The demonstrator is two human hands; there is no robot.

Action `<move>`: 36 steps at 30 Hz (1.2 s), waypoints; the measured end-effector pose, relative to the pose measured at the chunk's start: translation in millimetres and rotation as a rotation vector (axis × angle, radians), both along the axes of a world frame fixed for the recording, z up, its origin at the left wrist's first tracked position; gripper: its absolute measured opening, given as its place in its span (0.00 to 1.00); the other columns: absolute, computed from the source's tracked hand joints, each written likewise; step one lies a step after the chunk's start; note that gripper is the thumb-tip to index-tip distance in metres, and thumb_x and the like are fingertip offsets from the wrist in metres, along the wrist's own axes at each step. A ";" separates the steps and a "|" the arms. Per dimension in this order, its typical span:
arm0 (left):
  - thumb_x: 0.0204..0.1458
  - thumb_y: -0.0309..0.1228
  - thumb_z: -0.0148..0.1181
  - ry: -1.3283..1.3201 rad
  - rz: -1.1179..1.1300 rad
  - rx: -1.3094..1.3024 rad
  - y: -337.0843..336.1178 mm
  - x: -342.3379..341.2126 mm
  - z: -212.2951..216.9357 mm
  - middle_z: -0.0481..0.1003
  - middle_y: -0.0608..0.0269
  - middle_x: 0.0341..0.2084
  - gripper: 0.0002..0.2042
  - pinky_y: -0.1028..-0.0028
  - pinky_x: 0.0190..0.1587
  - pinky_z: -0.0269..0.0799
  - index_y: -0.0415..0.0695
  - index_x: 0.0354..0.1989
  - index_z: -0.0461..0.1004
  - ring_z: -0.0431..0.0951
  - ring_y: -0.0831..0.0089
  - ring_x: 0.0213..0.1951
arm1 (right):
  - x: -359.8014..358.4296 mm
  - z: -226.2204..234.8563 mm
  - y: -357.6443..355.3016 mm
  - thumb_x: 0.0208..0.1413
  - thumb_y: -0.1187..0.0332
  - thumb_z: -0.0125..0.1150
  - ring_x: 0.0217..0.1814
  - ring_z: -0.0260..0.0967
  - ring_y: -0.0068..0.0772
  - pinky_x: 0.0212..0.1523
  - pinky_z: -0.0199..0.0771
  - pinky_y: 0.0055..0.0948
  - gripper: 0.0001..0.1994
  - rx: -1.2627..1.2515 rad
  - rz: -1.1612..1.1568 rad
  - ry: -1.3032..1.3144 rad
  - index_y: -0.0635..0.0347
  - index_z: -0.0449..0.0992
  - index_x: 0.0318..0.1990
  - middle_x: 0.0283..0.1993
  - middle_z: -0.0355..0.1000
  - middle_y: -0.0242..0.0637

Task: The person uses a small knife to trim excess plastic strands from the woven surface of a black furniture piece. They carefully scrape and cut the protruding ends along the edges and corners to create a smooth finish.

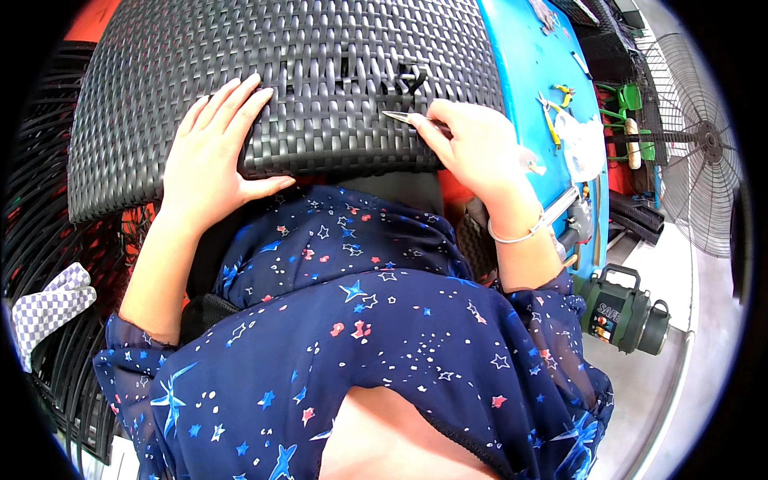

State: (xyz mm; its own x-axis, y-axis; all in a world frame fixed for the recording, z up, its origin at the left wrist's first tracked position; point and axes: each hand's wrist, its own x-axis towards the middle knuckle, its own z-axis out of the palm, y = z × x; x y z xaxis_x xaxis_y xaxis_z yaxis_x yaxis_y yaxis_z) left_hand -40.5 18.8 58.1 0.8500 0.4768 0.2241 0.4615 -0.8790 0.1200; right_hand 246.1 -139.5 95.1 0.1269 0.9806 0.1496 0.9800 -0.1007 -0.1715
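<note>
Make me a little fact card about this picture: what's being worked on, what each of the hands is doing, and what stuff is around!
Workpiece: glossy black panel of flat woven strips
Left hand: spread open on the panel
Right hand: holding a slim, pointed silver metal tool
Beyond the tool: loose curled black strip ends
Right side: flat blue tabletop with yellow-handled metal pliers and a crumpled clear plastic bag
Far right: round black wire fan
Far left: checkered pale fabric piece

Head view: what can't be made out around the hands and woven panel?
Part of the pointed tool, head view: hidden by right hand.
Palm of left hand, head view: hidden by its back.
Far edge of woven panel, head view: cut off by picture's top.
</note>
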 end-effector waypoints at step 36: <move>0.39 0.65 0.69 0.036 0.048 -0.080 5.3 6.6 -8.5 0.55 0.57 0.73 0.54 0.55 0.76 0.44 0.47 0.73 0.56 0.53 0.61 0.75 | -19.2 -60.6 35.4 0.63 0.55 0.59 0.23 0.71 0.52 0.26 0.68 0.46 0.23 0.408 -0.181 0.306 0.61 0.76 0.19 0.20 0.71 0.48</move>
State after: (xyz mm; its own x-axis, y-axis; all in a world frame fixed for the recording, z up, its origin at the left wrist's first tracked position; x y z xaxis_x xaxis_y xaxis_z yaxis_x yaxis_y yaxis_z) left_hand -33.9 24.0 49.6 0.8324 0.5324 0.1537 0.5082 -0.8440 0.1716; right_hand 226.9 -104.1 34.5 0.3859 0.8089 0.4435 0.8523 -0.1288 -0.5069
